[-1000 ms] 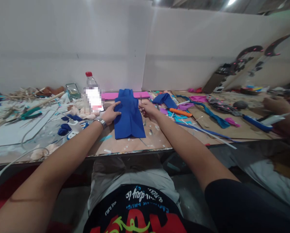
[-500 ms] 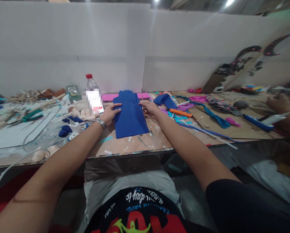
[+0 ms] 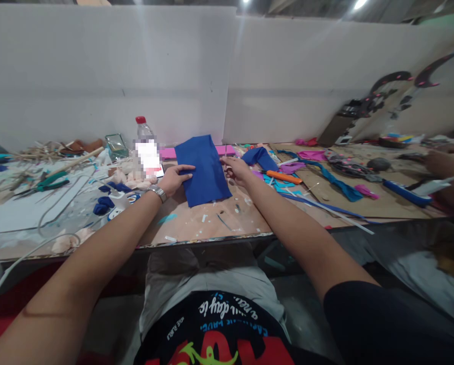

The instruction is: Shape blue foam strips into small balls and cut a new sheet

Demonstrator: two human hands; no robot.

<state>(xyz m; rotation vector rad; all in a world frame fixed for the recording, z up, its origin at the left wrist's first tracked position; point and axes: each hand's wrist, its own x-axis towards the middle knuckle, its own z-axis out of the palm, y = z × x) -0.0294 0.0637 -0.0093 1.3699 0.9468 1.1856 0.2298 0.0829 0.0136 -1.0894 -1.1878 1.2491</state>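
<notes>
A dark blue piece of cloth (image 3: 206, 175) lies in front of me, its far edge up near the wall. My left hand (image 3: 175, 180) holds it by the left edge, index finger and thumb lying over the cloth. At its right edge is my right hand (image 3: 236, 170), fingers curled round what look like slim scissors (image 3: 225, 150). Their thin tip points up, and the fingers hide most of the handles. Behind the cloth runs a pink strip (image 3: 227, 150).
An orange cutter (image 3: 283, 176), blue cloth scraps (image 3: 260, 158) and a teal strip (image 3: 341, 185) lie to the right. Left are a lit phone (image 3: 148, 157), a red-capped bottle (image 3: 140, 121), a white glue gun (image 3: 116, 203) and green-handled pliers (image 3: 54, 181). Another person's hand (image 3: 445, 162) is far right.
The blue cloth has been turned or unfolded: its notched, layered top no longer shows, and its near edge has moved back from the table's edge. Both hands have shifted only slightly.
</notes>
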